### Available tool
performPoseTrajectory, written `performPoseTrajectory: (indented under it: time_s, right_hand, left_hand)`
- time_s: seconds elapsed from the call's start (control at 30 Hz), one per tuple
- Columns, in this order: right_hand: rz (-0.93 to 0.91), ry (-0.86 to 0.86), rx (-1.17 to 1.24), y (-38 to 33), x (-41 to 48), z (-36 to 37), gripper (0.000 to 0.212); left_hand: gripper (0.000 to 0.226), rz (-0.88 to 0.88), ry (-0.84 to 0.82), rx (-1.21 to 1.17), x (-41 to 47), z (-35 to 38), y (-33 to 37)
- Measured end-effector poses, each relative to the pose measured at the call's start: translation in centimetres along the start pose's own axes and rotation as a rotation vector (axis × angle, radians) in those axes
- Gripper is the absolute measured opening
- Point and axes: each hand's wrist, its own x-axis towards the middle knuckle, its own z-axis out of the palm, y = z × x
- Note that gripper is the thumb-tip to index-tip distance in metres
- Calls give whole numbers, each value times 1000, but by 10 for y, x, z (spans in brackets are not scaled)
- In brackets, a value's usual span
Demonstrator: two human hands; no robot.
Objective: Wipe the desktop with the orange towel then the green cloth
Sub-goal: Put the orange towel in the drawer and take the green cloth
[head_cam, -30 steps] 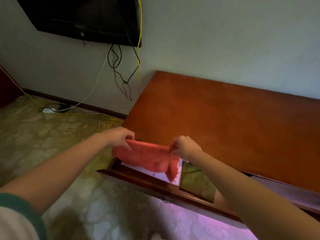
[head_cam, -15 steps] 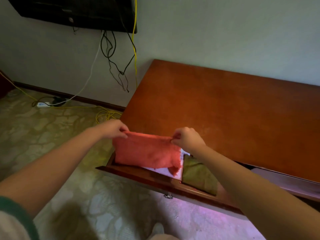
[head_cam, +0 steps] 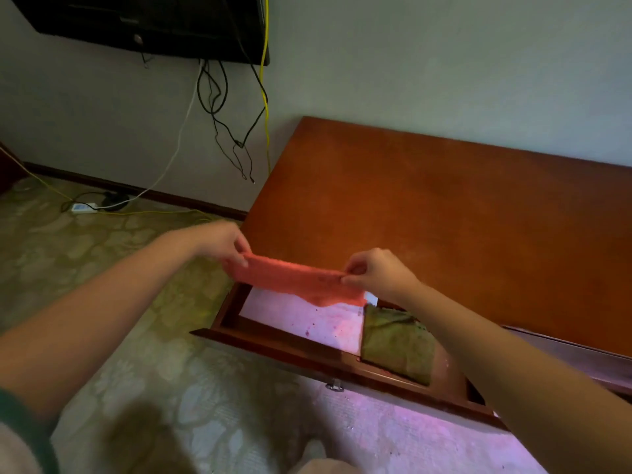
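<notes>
The orange towel is stretched between both hands, lifted clear of the open drawer at the desk's front-left corner. My left hand pinches its left edge, and my right hand pinches its right edge. Inside the drawer, on the right, lies the folded green cloth, partly hidden by my right forearm. The brown wooden desktop spreads out bare beyond the towel.
White paper lines the drawer's left part. A black screen hangs on the wall, with black, white and yellow cables dangling to a power strip on the patterned floor. The desk stands against the wall.
Both hands have raised the orange towel out of the drawer and pulled it flatter and wider. The drawer's white lining is now uncovered.
</notes>
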Motion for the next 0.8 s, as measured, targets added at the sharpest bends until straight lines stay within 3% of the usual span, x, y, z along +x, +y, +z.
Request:
performPoseTrajectory:
  time_s: [0.17,0.3,0.37,0.57,0.67,0.73,0.8]
  right_hand:
    - [54,-172,-27,23,-2,54,19]
    - [121,-141,32,40,5,89,9]
    - [135,-108,-4,46,14,101,11]
    - [249,-101,-110,64,46,122,42]
    - [315,-91,-60,78,49,126,40]
    - [375,-83,-66,91,43,123,39]
    - [426,-79,-47,107,32,121,37]
  left_hand:
    - [26,-14,-195,125,17,57,-15]
    - [22,-31,-206,87,38,91,-32]
    - [23,-39,-154,75,51,105,-36]
    - [45,-66,14,79,93,142,-39]
    - [65,-84,78,335,98,161,-21]
    - [59,-7,233,390,97,168,6]
    - [50,82,295,266,105,174,35]
